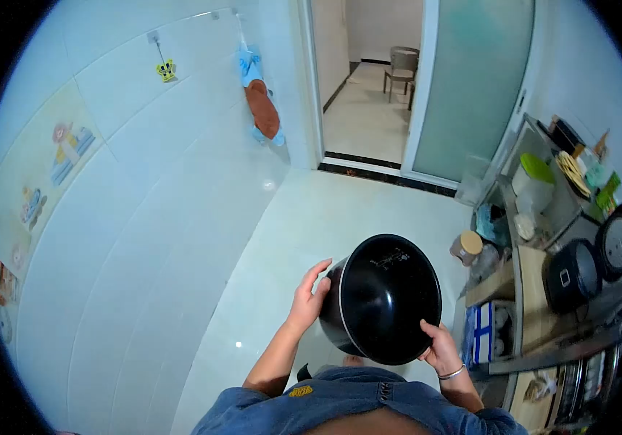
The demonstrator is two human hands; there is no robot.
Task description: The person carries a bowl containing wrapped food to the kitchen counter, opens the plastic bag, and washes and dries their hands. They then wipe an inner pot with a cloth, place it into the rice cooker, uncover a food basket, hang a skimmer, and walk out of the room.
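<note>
A black inner cooking pot (391, 304) is held tilted in front of my body, its opening turned toward the camera, and it looks empty inside. My left hand (309, 299) presses against the pot's outer left side, fingers extended along the wall. At the lower right rim, my right hand (441, 348) grips the pot with the thumb over the edge; its other fingers are mostly hidden behind the pot. A bracelet circles my right wrist. The rice cooker (573, 277) stands with its lid raised on the shelf to the right.
A shelf rack (536, 330) along the right holds a green-lidded container (536, 174) and packages. A jar (467, 247) stands beside it. Ahead are a sliding glass door (474, 87) and a doorway with a chair (401, 71) beyond. A brown-and-blue towel (262, 109) hangs on the left wall.
</note>
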